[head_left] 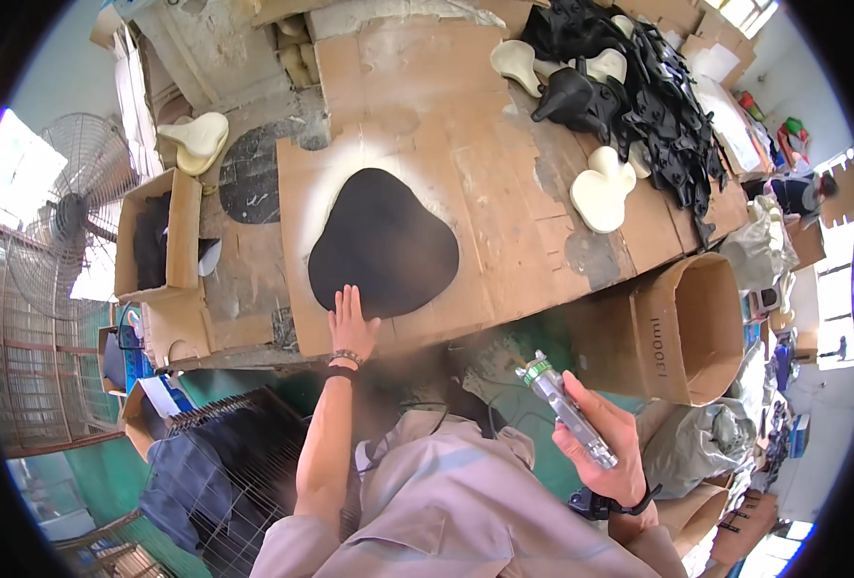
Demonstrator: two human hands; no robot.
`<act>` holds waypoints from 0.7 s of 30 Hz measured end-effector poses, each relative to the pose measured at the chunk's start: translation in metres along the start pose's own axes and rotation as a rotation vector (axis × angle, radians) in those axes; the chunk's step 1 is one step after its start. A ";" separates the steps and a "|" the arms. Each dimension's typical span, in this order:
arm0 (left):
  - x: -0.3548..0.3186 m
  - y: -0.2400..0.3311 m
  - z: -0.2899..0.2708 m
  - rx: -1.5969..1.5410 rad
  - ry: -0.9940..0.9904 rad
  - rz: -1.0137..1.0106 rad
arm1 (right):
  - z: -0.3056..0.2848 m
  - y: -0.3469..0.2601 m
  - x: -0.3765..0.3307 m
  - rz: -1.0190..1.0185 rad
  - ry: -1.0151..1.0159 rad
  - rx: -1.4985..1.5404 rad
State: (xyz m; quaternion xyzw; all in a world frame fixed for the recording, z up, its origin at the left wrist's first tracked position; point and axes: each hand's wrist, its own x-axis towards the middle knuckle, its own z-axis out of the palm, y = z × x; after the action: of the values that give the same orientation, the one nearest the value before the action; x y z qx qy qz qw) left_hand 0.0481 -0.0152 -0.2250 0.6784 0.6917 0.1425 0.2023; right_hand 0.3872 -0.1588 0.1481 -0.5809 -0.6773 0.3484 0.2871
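A black sheet shaped like a rounded triangle (383, 241) lies flat on cardboard, with a whitish haze around its upper edge. My left hand (353, 332) is open, its fingers stretched out over the sheet's near edge; whether they press on it I cannot tell. To the right, past the table's front edge, my right hand (602, 429) is wrapped round a silver spray gun (566, 412) with a green ring near its nozzle. The gun tilts up and left, toward the table. My palm and fingers hide part of its body.
Cream saddle-shaped foam pieces (604, 190) and a heap of black moulded parts (663, 106) occupy the table's right side. A tall cardboard box (692, 332) stands by the front right edge. At left are a small cardboard box (188, 236) and a large fan (72, 207).
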 end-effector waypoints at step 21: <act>-0.257 -0.169 0.089 -0.163 -0.249 -0.759 | 0.016 -0.015 -0.011 -0.037 -0.122 -0.042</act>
State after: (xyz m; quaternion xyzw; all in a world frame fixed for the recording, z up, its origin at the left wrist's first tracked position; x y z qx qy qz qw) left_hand -0.0596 -0.2846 -0.3605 0.3687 0.8496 0.0289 0.3760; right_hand 0.3670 -0.1732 0.1509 -0.5517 -0.7114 0.3636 0.2394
